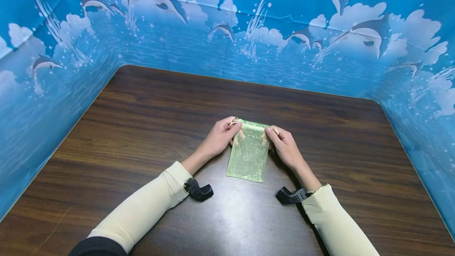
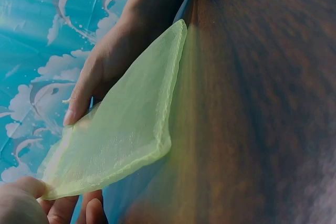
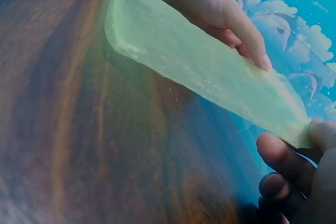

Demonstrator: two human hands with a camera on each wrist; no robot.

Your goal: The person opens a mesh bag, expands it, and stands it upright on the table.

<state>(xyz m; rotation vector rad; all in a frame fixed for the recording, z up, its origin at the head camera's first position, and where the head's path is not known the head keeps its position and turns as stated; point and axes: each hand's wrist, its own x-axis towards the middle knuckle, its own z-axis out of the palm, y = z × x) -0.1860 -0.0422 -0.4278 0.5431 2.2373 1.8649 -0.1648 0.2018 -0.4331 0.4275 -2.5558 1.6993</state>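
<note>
A sheer light-green drawstring pouch point(image 1: 247, 155) hangs flat between the two hands, its top edge stretched sideways. The left hand point(image 1: 224, 133) pinches its upper left corner, thumb in front, with a pale cord loop point(image 1: 234, 120) at the fingers. At the upper right corner the right hand point(image 1: 285, 145) pinches the pouch the same way. In the left wrist view the pouch point(image 2: 131, 103) is tilted, its lower seam close over the table. From the right wrist view, the pouch point(image 3: 184, 59) looks thin and see-through, fingers visible behind it.
A dark wood-grain table point(image 1: 160, 102) lies under both hands. Blue cloth point(image 1: 199, 58) printed with dolphins and clouds stands along its back and sides. Black wrist-worn mounts point(image 1: 200, 191) sit at the cuffs of the pale sleeves point(image 1: 145, 204).
</note>
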